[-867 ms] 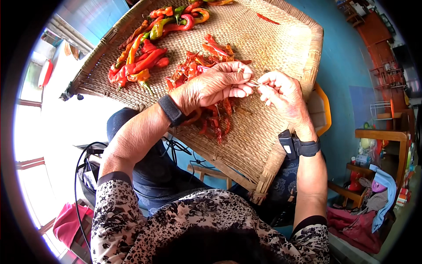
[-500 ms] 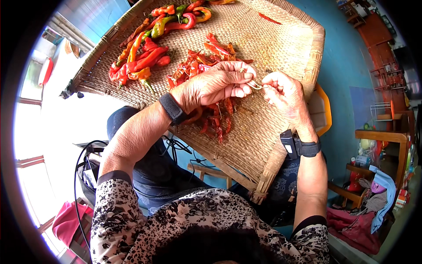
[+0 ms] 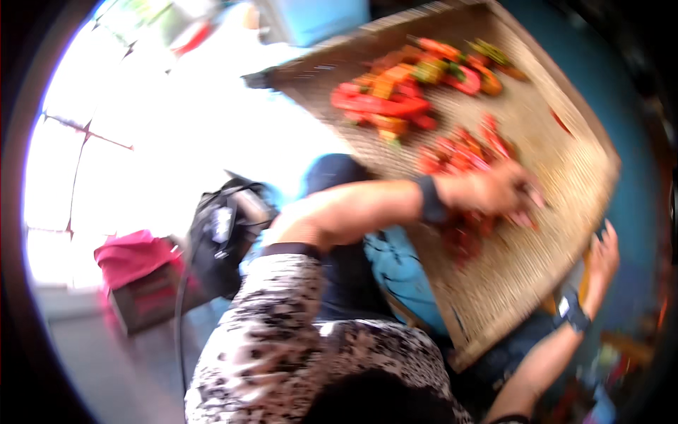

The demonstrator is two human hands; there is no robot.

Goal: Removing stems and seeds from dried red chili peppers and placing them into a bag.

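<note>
My left hand is over the woven tray, at the near side of a pile of dried red chilies. It is smeared by motion, so I cannot make out whether its fingers hold anything. Past the tray's right rim, my right hand is held with fingers stretched out and apart, and nothing shows in it. Beneath it, partly hidden, is the yellow edge of a container. Farther back on the tray lies a heap of fresh red, orange and green peppers.
One dried chili lies alone near the tray's far right side. To my left are a black bag with a cable and a pink cloth over a stand. Blurred household things fill the lower right.
My view has swung left, shifting the tray rightward in the picture. My hands have parted from the thin pale stem between them; the right moved out past the tray's rim, the left over the chilies.
</note>
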